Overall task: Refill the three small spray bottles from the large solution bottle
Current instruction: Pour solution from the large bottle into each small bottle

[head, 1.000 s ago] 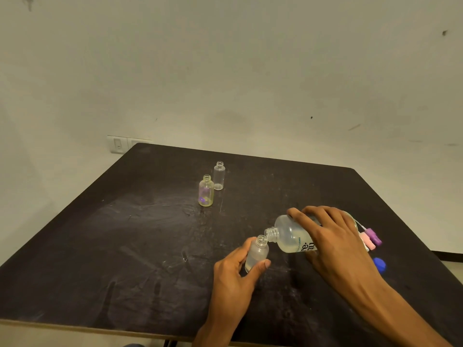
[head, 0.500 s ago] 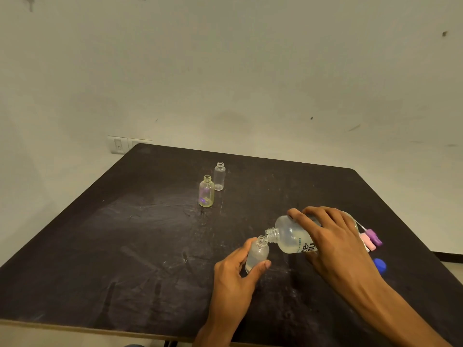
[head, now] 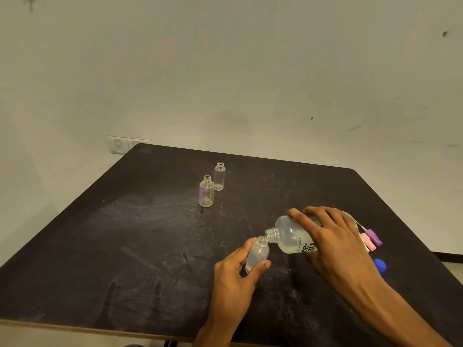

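Near the tabletop's (head: 125,246) front edge, the left hand (head: 235,279) grips an upright small spray bottle (head: 256,255) while the right hand (head: 333,241) grips the large solution bottle (head: 292,236), tipped leftward, mouth touching the small bottle's rim.

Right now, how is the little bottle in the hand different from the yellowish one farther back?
The little bottle is frosted white and gripped by the left hand; the yellowish bottle is tinted and stands alone, untouched. The little bottle's mouth meets the large bottle; nothing is near the yellowish bottle's. Both are uncapped.
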